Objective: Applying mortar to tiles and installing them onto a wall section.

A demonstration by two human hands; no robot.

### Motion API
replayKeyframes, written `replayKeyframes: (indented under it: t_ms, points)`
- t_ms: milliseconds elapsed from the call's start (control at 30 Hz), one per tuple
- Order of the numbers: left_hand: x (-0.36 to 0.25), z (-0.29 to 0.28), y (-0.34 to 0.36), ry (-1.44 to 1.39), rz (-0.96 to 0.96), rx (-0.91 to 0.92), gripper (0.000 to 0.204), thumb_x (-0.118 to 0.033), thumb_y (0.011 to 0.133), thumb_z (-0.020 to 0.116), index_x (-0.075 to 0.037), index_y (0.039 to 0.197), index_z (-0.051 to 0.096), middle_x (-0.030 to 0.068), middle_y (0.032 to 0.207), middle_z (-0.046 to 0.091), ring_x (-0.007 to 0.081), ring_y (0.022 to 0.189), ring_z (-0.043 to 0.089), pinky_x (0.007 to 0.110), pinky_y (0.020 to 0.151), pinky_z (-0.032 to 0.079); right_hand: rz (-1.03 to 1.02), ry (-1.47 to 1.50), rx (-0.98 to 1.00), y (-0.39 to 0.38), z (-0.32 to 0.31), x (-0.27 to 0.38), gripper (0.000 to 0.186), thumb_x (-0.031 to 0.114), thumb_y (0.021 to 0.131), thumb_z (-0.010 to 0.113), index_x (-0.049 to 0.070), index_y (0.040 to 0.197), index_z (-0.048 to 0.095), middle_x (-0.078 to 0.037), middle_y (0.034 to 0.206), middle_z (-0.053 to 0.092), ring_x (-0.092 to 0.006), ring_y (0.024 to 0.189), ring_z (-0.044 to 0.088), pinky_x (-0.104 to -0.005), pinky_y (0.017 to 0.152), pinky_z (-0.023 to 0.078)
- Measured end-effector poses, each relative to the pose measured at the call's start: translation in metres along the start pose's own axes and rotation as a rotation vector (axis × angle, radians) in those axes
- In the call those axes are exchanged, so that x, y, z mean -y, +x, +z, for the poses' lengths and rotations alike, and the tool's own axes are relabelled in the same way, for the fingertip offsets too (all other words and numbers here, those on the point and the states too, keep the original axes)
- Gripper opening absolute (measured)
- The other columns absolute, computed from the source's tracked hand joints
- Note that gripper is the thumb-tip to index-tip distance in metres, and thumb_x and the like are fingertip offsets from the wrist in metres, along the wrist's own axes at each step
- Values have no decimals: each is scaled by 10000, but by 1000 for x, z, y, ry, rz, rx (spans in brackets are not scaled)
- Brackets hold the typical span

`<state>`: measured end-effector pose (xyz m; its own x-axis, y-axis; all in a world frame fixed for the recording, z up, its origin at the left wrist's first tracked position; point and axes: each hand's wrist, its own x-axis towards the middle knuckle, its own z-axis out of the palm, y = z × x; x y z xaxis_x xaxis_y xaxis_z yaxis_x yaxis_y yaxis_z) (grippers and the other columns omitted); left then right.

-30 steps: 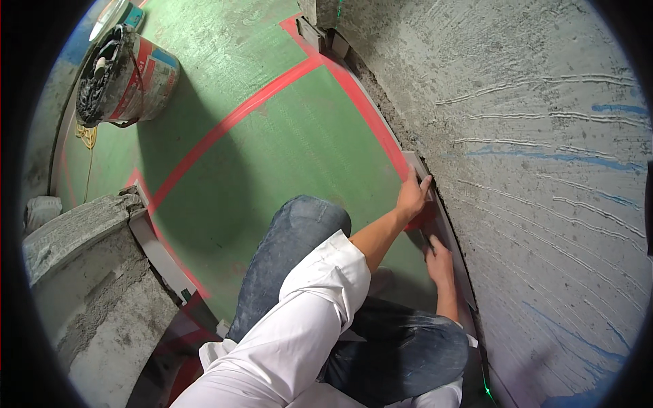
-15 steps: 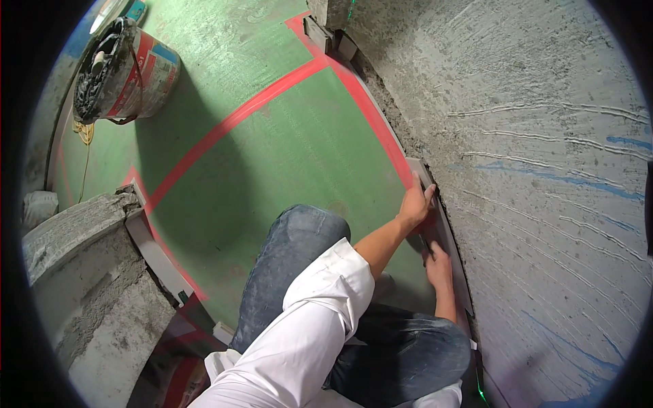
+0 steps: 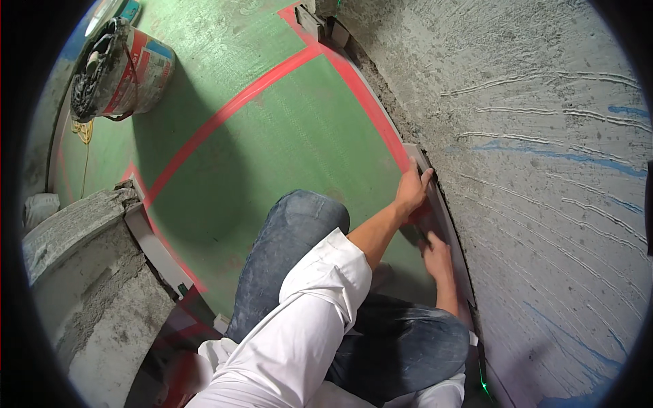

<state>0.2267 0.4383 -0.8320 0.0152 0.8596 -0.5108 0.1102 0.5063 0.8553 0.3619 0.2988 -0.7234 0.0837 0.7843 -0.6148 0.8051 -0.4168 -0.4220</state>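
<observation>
A narrow grey skirting tile (image 3: 445,211) stands on edge along the foot of a rough mortar-coated wall (image 3: 544,170). My left hand (image 3: 413,191) grips its upper end, fingers hooked over the top edge. My right hand (image 3: 435,255) presses flat on the tile's face a little lower down. My left arm, in a white sleeve, reaches across my bent knee in blue jeans (image 3: 299,238). The tile's lower end is hidden behind my right forearm and leg.
The floor (image 3: 272,136) is green with red lines. A bucket (image 3: 119,68) crusted with mortar stands at the upper left, a yellow cord (image 3: 85,132) beside it. A low mortar-covered block (image 3: 81,272) sits at my left. Small grey pieces (image 3: 326,27) lie at the wall's far end.
Both hands stay on the tile against the wall. My left hand has shifted slightly along its top edge, and my head has moved a little.
</observation>
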Motion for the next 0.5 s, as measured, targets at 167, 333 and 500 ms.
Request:
replayKeyframes:
  t_ms: [167,333,500]
  points:
    - [-15,28,-9,-172,-59,103,744,-410,1086,620,124,1555,398,353,1337,673,456,1218,692,472,976,569,136,-65,-70,-4,-5,-18,320,157,1000,666,87,1312,683,-311,1141,706,-523,1136,643,-541,898,545]
    - [33,18,20,-67,52,-10,541,-347,1068,683,58,1406,564,264,1297,728,310,1185,724,405,973,562,-19,86,-86,-7,5,12,422,134,1011,646,123,1433,655,-285,1254,698,-483,1225,635,-495,986,554]
    - [23,20,27,-263,25,134,529,-265,1042,742,83,1407,584,225,1377,716,283,1275,683,398,1104,507,-85,137,-214,-15,-11,-1,451,136,1010,644,101,1459,641,-271,1333,680,-457,1267,632,-472,1034,545]
